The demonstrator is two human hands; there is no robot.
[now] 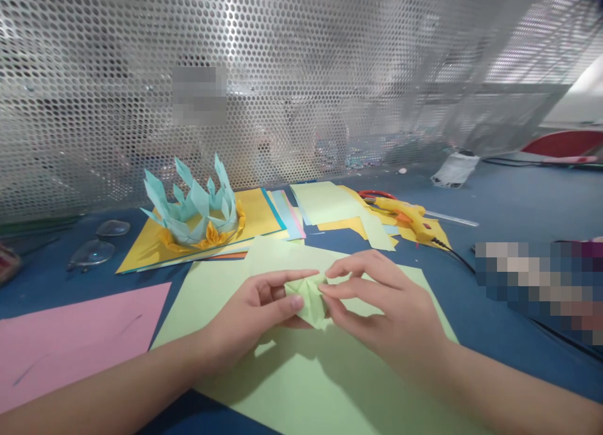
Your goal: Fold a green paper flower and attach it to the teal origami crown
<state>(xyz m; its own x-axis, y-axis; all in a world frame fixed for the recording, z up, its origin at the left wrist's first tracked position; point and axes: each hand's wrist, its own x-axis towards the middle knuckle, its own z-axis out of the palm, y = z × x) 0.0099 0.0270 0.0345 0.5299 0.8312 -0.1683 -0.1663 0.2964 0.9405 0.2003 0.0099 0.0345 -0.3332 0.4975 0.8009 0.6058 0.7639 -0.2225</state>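
Note:
A small folded light green paper piece (pixel 308 300) is between my two hands, above a large light green sheet (pixel 292 385). My left hand (pixel 257 306) holds it from the left, thumb on its near face and fingers behind and above. On the right side, my right hand (pixel 386 297) pinches the edge of the folded piece with its fingertips. Creases meet near the top of the piece. Both hands cast shadows on the sheet below.
Behind stand a light blue paper crown (pixel 200 209) with yellow paper trim and stacked coloured sheets (pixel 259 212). A yellow glue gun (pixel 409 218) lies back right, its cord running right. Glasses (pixel 94 253) and a pink sheet (pixel 80 341) are left. A perforated metal panel (pixel 282 77) rises behind.

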